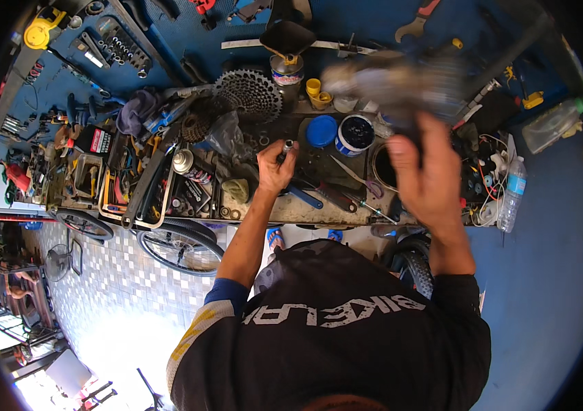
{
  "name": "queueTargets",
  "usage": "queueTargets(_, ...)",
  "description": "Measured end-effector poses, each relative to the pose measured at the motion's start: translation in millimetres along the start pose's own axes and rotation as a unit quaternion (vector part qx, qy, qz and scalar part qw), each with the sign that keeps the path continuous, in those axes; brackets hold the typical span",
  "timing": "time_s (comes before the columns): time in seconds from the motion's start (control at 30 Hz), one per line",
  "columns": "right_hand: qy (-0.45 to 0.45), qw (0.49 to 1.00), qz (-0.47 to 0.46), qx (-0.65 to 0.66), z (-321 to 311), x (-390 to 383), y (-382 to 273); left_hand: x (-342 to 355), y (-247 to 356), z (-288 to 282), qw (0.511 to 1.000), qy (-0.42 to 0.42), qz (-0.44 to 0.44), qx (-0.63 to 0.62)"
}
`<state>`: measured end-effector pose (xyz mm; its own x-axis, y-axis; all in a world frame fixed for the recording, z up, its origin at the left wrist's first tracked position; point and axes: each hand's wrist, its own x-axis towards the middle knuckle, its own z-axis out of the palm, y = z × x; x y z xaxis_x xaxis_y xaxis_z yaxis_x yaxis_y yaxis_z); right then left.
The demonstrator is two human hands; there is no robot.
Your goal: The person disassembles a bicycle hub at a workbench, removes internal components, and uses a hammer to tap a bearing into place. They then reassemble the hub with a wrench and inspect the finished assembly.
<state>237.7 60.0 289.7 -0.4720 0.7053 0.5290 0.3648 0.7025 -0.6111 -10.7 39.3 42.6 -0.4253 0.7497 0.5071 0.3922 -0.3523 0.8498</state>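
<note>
I note the left hand (276, 168) closed around a metal-tipped cylinder (288, 145). Right hand (430, 171) grips a motion-blurred tool (394, 81) above the counter (279, 211).

The small cylinder (288, 145) is of shiny metal and sticks out at the upper end of the left grip (276, 170), over the bench (291, 209). The bigger tool (391, 79) is held above the bench in the right grip (428, 178); its grey-brown, broad head is too blurred for telling the exact shape.
</note>
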Motion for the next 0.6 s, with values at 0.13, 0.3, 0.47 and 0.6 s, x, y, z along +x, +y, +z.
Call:
queueTargets(0.13,-0.116,0.992,0.04,-0.039,21,-11,23,18,19,10,0.999,-0.015,0.037,-0.01)
queueTargets(0.3,-0.194,0.979,0.036,-0.056,40,-19,60,1,-10,1,1.0,-0.008,0.015,0.015)
queueTargets(0.47,-0.021,0.997,0.072,-0.005,-6,-10,15,6,-3,-10,0.999,-0.033,-0.02,0.036)
queueTargets(0.6,-0.16,0.981,0.075,-0.079,28,-25,30,28,28,6,0.995,-0.072,0.054,0.036)
